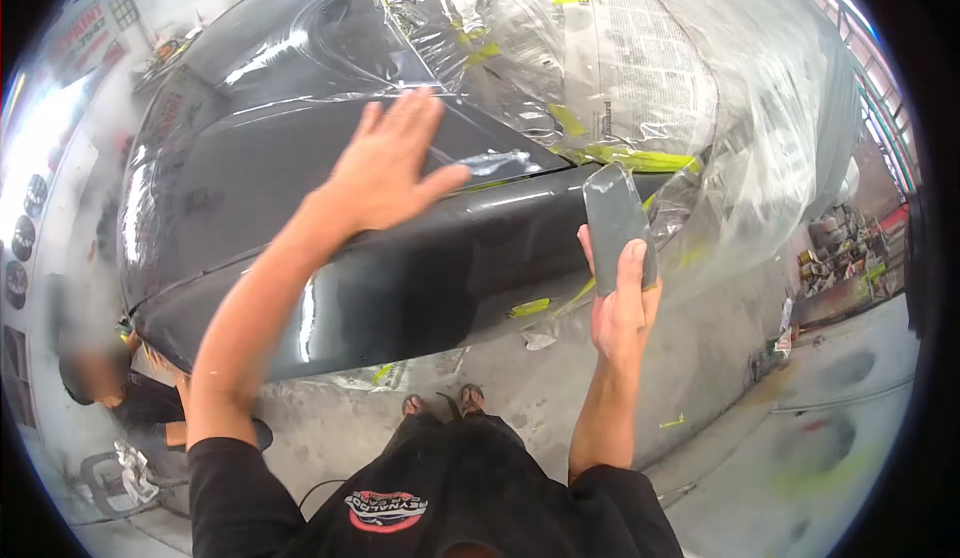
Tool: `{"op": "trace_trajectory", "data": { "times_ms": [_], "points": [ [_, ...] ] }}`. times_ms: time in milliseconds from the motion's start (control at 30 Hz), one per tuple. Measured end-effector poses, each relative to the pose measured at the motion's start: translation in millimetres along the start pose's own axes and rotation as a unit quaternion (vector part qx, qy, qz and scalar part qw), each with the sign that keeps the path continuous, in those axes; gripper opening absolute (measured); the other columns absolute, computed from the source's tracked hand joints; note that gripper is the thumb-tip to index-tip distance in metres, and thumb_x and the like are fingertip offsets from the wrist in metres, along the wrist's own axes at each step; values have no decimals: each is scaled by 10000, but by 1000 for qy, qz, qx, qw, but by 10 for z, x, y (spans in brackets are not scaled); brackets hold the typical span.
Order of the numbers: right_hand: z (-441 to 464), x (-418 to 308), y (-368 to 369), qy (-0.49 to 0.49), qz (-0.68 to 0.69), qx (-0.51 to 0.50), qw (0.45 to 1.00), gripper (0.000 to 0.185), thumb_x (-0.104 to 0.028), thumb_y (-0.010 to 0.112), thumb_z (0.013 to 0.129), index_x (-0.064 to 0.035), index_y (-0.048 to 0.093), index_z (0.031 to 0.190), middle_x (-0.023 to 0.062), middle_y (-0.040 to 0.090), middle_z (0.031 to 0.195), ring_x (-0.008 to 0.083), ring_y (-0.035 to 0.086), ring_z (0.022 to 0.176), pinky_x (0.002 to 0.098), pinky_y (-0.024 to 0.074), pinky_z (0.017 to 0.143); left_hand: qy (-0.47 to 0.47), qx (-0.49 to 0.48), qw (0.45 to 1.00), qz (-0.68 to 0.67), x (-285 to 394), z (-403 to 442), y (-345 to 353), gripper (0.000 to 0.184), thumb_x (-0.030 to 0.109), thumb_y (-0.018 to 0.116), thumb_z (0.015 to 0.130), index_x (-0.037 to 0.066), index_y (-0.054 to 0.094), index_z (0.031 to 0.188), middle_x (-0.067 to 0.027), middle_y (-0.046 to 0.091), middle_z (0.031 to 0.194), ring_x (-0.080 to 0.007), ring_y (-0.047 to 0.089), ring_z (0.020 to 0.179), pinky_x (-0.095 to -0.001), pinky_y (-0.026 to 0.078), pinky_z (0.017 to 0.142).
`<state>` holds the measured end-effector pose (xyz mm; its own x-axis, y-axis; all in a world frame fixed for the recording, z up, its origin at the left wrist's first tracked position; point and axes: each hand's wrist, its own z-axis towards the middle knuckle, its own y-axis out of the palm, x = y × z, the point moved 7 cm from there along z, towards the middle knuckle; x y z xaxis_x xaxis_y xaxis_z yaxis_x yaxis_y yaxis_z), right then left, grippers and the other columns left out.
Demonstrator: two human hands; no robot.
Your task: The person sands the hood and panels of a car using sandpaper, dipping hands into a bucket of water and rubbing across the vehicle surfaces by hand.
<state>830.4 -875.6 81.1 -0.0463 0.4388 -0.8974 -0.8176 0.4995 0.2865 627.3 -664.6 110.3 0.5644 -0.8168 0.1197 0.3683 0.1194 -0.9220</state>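
A dark car body (260, 148) with a glossy hood and fender fills the upper middle. My left hand (390, 163) is spread flat over the hood near its edge, palm down, holding nothing; whether it touches the surface I cannot tell. Beside its fingertips and thumb lies a crinkled clear film strip (490, 163). My right hand (625, 308) holds a flat grey rectangular block (617, 223) upright, near the fender's right end, with the thumb across its lower part. Yellow-green tape (645, 161) runs just behind the block.
Plastic sheeting (750, 128) and newspaper (625, 58) cover the windshield area. Another person (145, 403) crouches at the lower left by the car's front. Cluttered items (845, 243) stand on the right. More masking paper (400, 370) hangs below the fender, above the concrete floor (530, 388).
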Motion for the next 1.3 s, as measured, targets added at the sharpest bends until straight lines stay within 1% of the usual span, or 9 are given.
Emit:
{"op": "trace_trajectory", "data": {
  "times_ms": [200,267,400,500,667,800,1033,1233,1300],
  "points": [
    [78,4,-75,22,-45,-30,998,481,-235,516,1107,91,508,1461,190,564,1476,280,550,1363,438,447,1159,116,38,992,-35,1084,51,180,965,648,575,964,-80,345,1554,-268,320,1646,-419,268,1552,-591,189,1255],
    [172,-177,148,-70,-211,-106,969,476,-189,533,1090,60,491,1493,198,532,1522,302,528,1397,433,433,1162,128,16,991,-25,1095,24,162,972,653,598,947,-46,343,1572,-230,324,1659,-405,263,1558,-587,190,1259],
    [336,-197,704,-224,-407,-257,847,473,-137,567,1044,57,494,1469,270,456,1554,438,475,1419,492,393,1177,32,29,999,-10,344,-75,-17,960,671,595,942,-44,394,1549,-238,357,1642,-389,276,1558,-567,181,1268],
    [350,-6,945,-294,-555,-343,699,493,-183,583,1038,74,477,1445,288,452,1534,465,445,1422,548,367,1181,-92,-14,996,12,-428,-427,-240,966,647,587,953,-33,330,1588,-225,312,1670,-366,226,1580,-569,142,1275],
    [533,218,1307,-306,-542,-336,707,559,-279,564,1046,128,457,1414,348,445,1501,476,434,1420,557,341,1193,-304,11,951,55,-1907,-1266,-421,910,634,478,1015,9,252,1637,-199,238,1708,-331,157,1604,-537,75,1288],
    [889,543,2004,-262,-542,-378,703,616,-329,540,1055,163,438,1412,385,428,1496,492,417,1427,549,328,1202,-304,21,951,42,-1904,-1323,-435,887,630,474,1023,19,272,1633,-161,266,1706,-300,159,1606,-499,74,1299],
    [376,195,1392,-312,-605,-239,693,496,-331,562,1043,135,545,1211,362,544,1314,476,522,1275,543,397,1113,-309,33,950,37,-1890,-1272,-464,875,632,476,1021,18,306,1621,-141,284,1703,-284,167,1604,-490,78,1301],
    [955,566,2085,-205,-545,-344,736,587,-348,557,1049,167,500,1324,403,471,1438,502,438,1403,563,346,1168,-310,26,949,51,-1905,-1269,-454,766,539,480,1055,90,287,1646,-104,267,1717,-270,163,1608,-494,63,1299],
    [748,374,1737,-295,-566,-266,723,548,-344,561,1045,169,541,1235,379,532,1344,487,510,1291,560,385,1108,-305,29,951,41,-1896,-1260,-465,814,576,485,1039,45,303,1629,-129,280,1707,-282,173,1604,-493,78,1300]
  ]
}}
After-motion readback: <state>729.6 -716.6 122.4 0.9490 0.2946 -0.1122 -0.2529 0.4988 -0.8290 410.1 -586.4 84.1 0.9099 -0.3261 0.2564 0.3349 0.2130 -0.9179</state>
